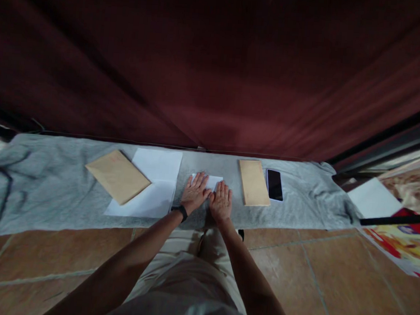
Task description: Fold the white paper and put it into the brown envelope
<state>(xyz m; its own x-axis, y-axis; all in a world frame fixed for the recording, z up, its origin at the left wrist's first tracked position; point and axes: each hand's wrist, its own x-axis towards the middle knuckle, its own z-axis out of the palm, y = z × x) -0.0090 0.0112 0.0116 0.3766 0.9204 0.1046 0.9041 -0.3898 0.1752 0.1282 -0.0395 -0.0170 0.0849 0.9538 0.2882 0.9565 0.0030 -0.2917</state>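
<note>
A small folded-looking white paper [213, 179] lies on the grey cloth in front of me, partly hidden under my hands. My left hand [194, 193] rests flat on its left part, fingers stretched forward, with a dark band on the wrist. On its near right part lies my right hand [221, 200], palm down and fingers extended. The two thumbs are close together near the paper's lower edge. Left of my hands, a larger white sheet [162, 166] with a crease across it lies partly under a brown envelope [117, 177].
A grey cloth [302, 184] covers the long narrow surface. To the right are another brown envelope [254, 183] and a dark-screened phone [274, 185]. A dark red curtain-like sheet [230, 81] rises behind. White paper [374, 199] and colourful packaging [407, 238] sit at far right.
</note>
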